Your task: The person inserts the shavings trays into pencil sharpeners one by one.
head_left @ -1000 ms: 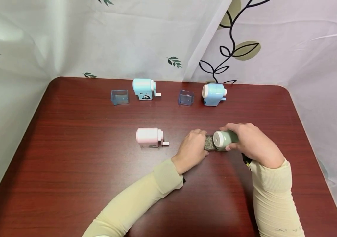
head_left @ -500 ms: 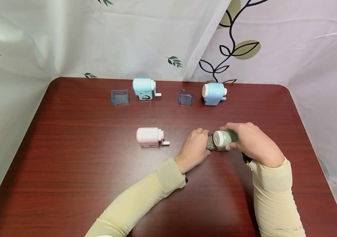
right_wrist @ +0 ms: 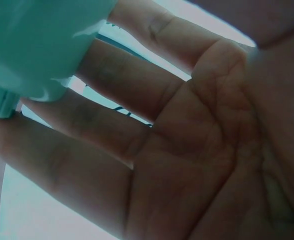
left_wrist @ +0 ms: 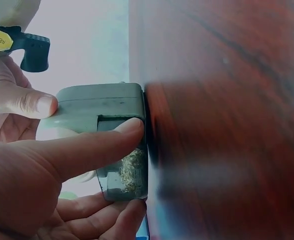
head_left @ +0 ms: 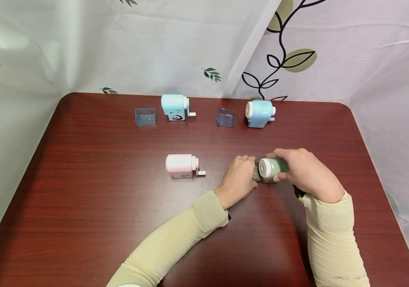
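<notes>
My right hand (head_left: 312, 173) grips a green pencil sharpener (head_left: 275, 167) upright on the table, its white round face turned left. In the right wrist view the fingers lie along its green body (right_wrist: 42, 45). With thumb and fingers, my left hand (head_left: 236, 177) pinches the clear shavings drawer (head_left: 256, 173) at the sharpener's left side. The left wrist view shows this drawer (left_wrist: 116, 182) partly inside the opening of the sharpener (left_wrist: 102, 95), with pencil shavings (left_wrist: 131, 170) in it. The left thumb crosses the drawer near the opening's edge, and the fingers support its other side.
A pink sharpener (head_left: 180, 165) with a crank stands left of the hands. Farther back are a light-blue sharpener (head_left: 173, 105), a blue sharpener (head_left: 259, 114) and two detached clear drawers, one at left (head_left: 145, 118) and one nearer the middle (head_left: 226, 118). Patterned cloth (head_left: 147, 48) borders the table.
My left hand has moved a little to the right, sliding the shavings drawer farther into the green sharpener. The right hand and the sharpener have stayed in place.
</notes>
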The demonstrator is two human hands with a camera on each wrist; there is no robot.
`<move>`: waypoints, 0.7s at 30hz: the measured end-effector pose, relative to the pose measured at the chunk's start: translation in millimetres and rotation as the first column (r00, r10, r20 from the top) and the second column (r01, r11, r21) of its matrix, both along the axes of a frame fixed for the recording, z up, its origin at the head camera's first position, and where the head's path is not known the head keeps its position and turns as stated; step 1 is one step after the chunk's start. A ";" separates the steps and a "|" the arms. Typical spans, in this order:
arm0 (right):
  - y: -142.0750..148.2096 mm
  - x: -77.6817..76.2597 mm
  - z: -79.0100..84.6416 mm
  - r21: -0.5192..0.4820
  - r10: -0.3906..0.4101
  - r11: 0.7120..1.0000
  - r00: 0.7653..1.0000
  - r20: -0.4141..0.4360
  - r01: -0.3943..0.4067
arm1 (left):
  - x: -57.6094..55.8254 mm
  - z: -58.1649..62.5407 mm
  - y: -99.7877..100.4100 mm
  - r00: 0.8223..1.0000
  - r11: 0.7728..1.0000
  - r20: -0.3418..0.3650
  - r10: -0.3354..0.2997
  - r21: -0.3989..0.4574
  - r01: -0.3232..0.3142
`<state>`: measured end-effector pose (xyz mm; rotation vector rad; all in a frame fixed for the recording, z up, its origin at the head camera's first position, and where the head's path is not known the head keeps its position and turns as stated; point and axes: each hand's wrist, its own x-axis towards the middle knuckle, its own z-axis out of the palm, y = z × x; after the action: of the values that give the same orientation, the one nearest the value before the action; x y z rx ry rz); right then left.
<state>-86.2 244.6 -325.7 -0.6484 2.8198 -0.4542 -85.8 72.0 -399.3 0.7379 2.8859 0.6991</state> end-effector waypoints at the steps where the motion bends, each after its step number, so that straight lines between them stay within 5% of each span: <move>1: -0.1 -0.2 0.1 -0.001 0.003 1.000 1.000 0.000 -0.003 | -0.1 -0.1 0.4 1.000 1.000 -0.003 -0.001 -0.002 0.001; 21: -3.0 1.3 1.1 0.006 0.010 1.000 0.999 -0.032 -0.010 | -1.1 -5.1 12.5 0.999 1.000 -0.034 -0.003 0.015 0.003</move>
<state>-84.9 241.6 -324.6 -0.6747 2.8456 -0.4372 -86.9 84.5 -404.4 0.7636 2.9125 0.7163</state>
